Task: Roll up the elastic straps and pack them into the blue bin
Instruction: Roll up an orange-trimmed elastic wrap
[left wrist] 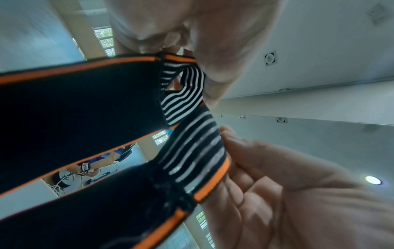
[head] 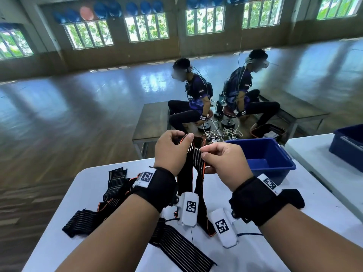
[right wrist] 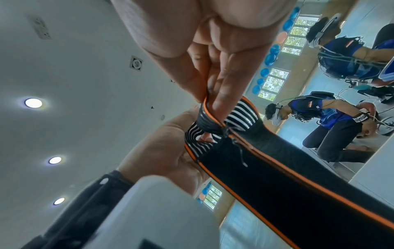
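Both hands hold one black elastic strap (head: 196,160) with white stripes and orange edging, raised above the white table (head: 294,222). My left hand (head: 172,148) curls round its folded top end. My right hand (head: 222,156) pinches the striped part beside it. The strap's two black lengths hang down between my wrists to the table. The left wrist view shows the strap (left wrist: 187,134) bent over between both hands; the right wrist view shows my fingers (right wrist: 219,94) pressed on its curled end (right wrist: 213,124). The blue bin (head: 271,160) stands empty just right of my right hand.
More striped straps lie loose on the table: one at the left (head: 115,183), one at the near left (head: 82,222), one in front (head: 180,250). A second blue bin (head: 347,146) sits on a neighbouring table at the far right. A mirror ahead reflects a seated person.
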### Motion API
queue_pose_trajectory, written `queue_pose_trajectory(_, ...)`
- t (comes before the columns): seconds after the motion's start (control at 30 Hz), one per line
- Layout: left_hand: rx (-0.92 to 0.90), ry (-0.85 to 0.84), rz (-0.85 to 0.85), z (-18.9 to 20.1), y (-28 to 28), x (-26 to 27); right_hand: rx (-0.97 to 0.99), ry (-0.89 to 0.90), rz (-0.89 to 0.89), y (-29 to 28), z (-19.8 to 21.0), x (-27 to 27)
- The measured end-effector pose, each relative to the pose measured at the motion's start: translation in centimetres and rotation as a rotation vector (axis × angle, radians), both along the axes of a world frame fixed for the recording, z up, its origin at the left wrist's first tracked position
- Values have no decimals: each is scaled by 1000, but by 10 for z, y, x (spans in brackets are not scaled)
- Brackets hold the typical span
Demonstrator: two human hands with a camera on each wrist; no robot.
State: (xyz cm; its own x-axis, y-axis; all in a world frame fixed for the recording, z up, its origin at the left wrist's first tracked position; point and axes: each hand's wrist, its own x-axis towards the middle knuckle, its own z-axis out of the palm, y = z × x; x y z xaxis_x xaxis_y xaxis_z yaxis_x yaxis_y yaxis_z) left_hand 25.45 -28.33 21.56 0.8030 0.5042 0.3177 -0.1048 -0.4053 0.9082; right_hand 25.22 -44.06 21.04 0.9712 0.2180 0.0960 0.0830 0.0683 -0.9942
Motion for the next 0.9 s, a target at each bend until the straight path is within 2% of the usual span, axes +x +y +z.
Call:
queue_pose_trajectory(0.17,20,16,-125,-2,-8,-14,-13,-6,-25,7,0,-1)
queue_pose_trajectory(0.3,148,-11,-248,-3,-16,-32,105,6,-101,6,5,1)
queue_pose_trajectory(0.43,249,-97,-299,-5,-19,-46,141,-15,-63,1,7,0)
queue_pose_trajectory(0.53,256,-81,-318,-8,-20,-50,143,-63,-7,-1,9,-2)
queue_pose_trajectory(0.67,164,-99,-297,-11,-19,-50,106,-125,13,-2,12,-3)
queue_pose_trajectory(0.77,61,-72,-265,-11,-20,-49,-82,-270,-48,-7,11,-2)
queue_pose_trajectory(0.9,-171,-101,-294,-2,-23,-50,-296,-413,-146,-11,3,0)
